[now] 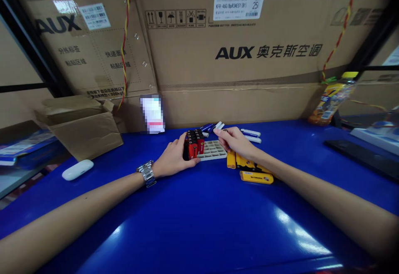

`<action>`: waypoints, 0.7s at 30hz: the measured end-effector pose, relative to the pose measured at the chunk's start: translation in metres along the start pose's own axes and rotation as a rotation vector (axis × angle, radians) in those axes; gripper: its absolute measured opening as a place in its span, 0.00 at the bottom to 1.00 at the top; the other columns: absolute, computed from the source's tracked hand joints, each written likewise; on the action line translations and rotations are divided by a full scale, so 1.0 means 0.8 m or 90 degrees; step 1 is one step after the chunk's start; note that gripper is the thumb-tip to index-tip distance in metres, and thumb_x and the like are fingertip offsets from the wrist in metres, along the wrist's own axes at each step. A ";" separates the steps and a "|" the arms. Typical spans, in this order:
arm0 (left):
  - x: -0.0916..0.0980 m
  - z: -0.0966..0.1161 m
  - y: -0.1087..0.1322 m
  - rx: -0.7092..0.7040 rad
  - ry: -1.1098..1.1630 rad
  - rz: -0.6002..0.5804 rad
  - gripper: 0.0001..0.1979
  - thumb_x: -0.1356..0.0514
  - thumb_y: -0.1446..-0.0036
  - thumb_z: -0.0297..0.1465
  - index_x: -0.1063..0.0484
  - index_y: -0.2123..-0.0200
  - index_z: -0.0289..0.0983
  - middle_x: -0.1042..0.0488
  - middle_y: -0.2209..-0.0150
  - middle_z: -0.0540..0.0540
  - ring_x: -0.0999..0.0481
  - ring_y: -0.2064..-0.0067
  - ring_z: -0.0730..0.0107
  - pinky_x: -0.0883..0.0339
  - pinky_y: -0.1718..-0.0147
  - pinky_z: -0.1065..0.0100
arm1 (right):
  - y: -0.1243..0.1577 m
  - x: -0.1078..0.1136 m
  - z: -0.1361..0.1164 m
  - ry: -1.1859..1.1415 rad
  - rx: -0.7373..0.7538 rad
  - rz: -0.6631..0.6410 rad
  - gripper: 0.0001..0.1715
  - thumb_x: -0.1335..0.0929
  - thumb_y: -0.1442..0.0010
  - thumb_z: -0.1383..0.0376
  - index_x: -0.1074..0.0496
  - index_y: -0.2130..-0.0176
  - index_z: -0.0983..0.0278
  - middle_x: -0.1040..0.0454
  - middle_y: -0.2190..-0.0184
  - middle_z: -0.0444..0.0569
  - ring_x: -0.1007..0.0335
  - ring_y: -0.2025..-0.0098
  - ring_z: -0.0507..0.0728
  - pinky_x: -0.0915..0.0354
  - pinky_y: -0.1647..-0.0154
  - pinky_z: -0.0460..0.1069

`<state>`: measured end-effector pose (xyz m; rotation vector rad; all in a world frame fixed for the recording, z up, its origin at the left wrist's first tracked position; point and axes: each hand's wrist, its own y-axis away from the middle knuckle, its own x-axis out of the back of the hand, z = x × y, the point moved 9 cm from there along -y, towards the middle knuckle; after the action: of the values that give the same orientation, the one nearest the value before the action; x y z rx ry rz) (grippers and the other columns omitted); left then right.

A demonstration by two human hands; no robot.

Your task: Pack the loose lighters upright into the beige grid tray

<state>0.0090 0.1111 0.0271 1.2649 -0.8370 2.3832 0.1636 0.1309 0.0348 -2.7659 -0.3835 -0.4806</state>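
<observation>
On the blue table a white grid tray (213, 151) has red lighters (193, 149) with black tops standing upright in its left cells; its other visible cells look bare. My left hand (174, 154) is closed round the tray's left end, thumb in front and fingers behind, beside the red lighters. Above the tray's right end, my right hand (232, 141) is closed in a pinch; what it holds, if anything, is hidden by the fingers. Several yellow lighters (256, 177) lie just below and right of it. Behind the tray lie blue lighters (207, 127) and white lighters (251, 138).
A big cardboard carton (237, 95) walls off the back, with a lit phone (152, 114) leaning on it. An open small box (85, 132) and a white earbud case (77, 170) are at left. A drink bottle (332, 101) and a black flat object (363, 157) are at right.
</observation>
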 end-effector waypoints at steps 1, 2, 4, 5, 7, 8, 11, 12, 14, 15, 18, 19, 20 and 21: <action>0.000 0.000 0.000 -0.003 0.001 0.002 0.42 0.39 0.51 0.47 0.52 0.39 0.36 0.31 0.51 0.35 0.29 0.51 0.47 0.37 0.54 0.49 | 0.000 0.002 0.002 0.006 0.000 0.005 0.30 0.39 0.41 0.47 0.46 0.85 0.61 0.46 0.90 0.39 0.52 0.87 0.46 0.51 0.83 0.48; 0.000 0.000 0.000 -0.005 0.002 0.002 0.41 0.40 0.51 0.47 0.52 0.39 0.36 0.31 0.50 0.35 0.29 0.51 0.47 0.37 0.54 0.50 | 0.000 0.005 0.004 0.011 -0.001 0.014 0.30 0.39 0.41 0.48 0.47 0.85 0.61 0.47 0.90 0.39 0.53 0.87 0.46 0.51 0.84 0.48; -0.001 -0.001 0.000 -0.005 0.000 0.002 0.42 0.40 0.51 0.47 0.52 0.39 0.36 0.31 0.50 0.35 0.30 0.51 0.47 0.37 0.53 0.50 | -0.002 0.012 0.008 0.027 0.003 0.045 0.27 0.37 0.41 0.52 0.48 0.85 0.60 0.49 0.90 0.38 0.55 0.87 0.46 0.53 0.84 0.48; -0.001 -0.002 0.000 -0.002 -0.002 0.002 0.42 0.40 0.51 0.47 0.52 0.39 0.36 0.31 0.50 0.35 0.30 0.50 0.47 0.37 0.53 0.50 | -0.003 0.017 0.009 0.037 0.010 0.066 0.25 0.36 0.42 0.55 0.48 0.84 0.60 0.49 0.89 0.38 0.56 0.86 0.46 0.55 0.84 0.47; -0.002 -0.004 0.000 0.005 -0.009 -0.001 0.43 0.40 0.51 0.47 0.53 0.38 0.36 0.31 0.50 0.35 0.30 0.50 0.47 0.38 0.53 0.50 | -0.004 0.025 0.008 0.061 0.032 0.103 0.21 0.36 0.45 0.62 0.48 0.83 0.61 0.50 0.87 0.37 0.57 0.84 0.46 0.56 0.83 0.47; -0.002 -0.004 0.000 0.009 -0.014 -0.003 0.43 0.40 0.51 0.47 0.53 0.38 0.35 0.31 0.50 0.35 0.30 0.50 0.47 0.38 0.53 0.50 | -0.005 0.028 0.007 0.070 0.042 0.113 0.19 0.36 0.47 0.64 0.49 0.83 0.61 0.50 0.87 0.37 0.57 0.83 0.46 0.57 0.83 0.47; -0.003 -0.006 0.000 0.015 -0.025 -0.009 0.43 0.40 0.51 0.49 0.54 0.38 0.35 0.32 0.49 0.35 0.31 0.49 0.46 0.39 0.53 0.49 | -0.006 0.034 0.005 0.091 0.053 0.136 0.18 0.36 0.51 0.68 0.50 0.84 0.61 0.50 0.86 0.38 0.58 0.82 0.47 0.58 0.82 0.47; -0.003 -0.007 0.000 0.016 -0.028 -0.009 0.44 0.41 0.51 0.49 0.54 0.38 0.35 0.32 0.49 0.35 0.31 0.49 0.46 0.39 0.52 0.49 | -0.006 0.035 0.004 0.099 0.053 0.139 0.19 0.36 0.51 0.68 0.50 0.84 0.61 0.50 0.87 0.38 0.59 0.82 0.47 0.59 0.82 0.47; -0.003 -0.007 0.000 0.017 -0.030 -0.007 0.44 0.41 0.51 0.50 0.55 0.38 0.35 0.32 0.49 0.35 0.31 0.49 0.46 0.39 0.52 0.49 | -0.006 0.034 0.002 0.112 0.053 0.127 0.20 0.34 0.50 0.66 0.49 0.84 0.61 0.51 0.86 0.38 0.59 0.82 0.47 0.58 0.81 0.48; -0.003 -0.007 0.000 0.017 -0.028 -0.007 0.44 0.41 0.51 0.49 0.55 0.38 0.35 0.32 0.49 0.35 0.31 0.49 0.46 0.39 0.53 0.49 | -0.006 0.032 0.002 0.116 0.050 0.113 0.21 0.33 0.49 0.64 0.49 0.84 0.61 0.51 0.86 0.38 0.58 0.82 0.47 0.58 0.81 0.48; -0.003 -0.005 0.000 0.010 -0.021 -0.003 0.43 0.40 0.51 0.48 0.53 0.38 0.35 0.31 0.49 0.35 0.31 0.50 0.46 0.38 0.53 0.49 | -0.010 0.022 0.003 0.083 0.051 0.061 0.19 0.32 0.47 0.55 0.41 0.80 0.62 0.45 0.83 0.40 0.52 0.80 0.49 0.52 0.80 0.47; -0.003 -0.004 0.000 0.009 -0.021 -0.001 0.43 0.40 0.51 0.47 0.53 0.38 0.35 0.31 0.49 0.35 0.30 0.50 0.46 0.38 0.53 0.49 | -0.011 0.020 0.003 0.049 0.052 0.050 0.18 0.35 0.45 0.53 0.37 0.76 0.63 0.41 0.81 0.42 0.48 0.78 0.50 0.48 0.78 0.47; -0.002 -0.004 0.000 0.008 -0.023 0.001 0.43 0.40 0.51 0.47 0.53 0.38 0.35 0.31 0.49 0.35 0.31 0.50 0.46 0.38 0.53 0.49 | -0.013 0.019 0.004 0.011 0.054 0.044 0.18 0.38 0.42 0.51 0.34 0.71 0.63 0.38 0.78 0.44 0.44 0.76 0.51 0.45 0.76 0.48; -0.002 -0.004 0.000 0.010 -0.025 0.002 0.43 0.40 0.51 0.47 0.53 0.38 0.35 0.31 0.49 0.35 0.31 0.49 0.46 0.38 0.53 0.48 | -0.014 0.019 0.004 -0.022 0.057 0.042 0.20 0.41 0.40 0.51 0.32 0.67 0.63 0.36 0.74 0.46 0.41 0.73 0.52 0.42 0.74 0.48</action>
<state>0.0080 0.1132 0.0246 1.3203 -0.8344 2.3789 0.1749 0.1455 0.0400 -2.6933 -0.3121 -0.3909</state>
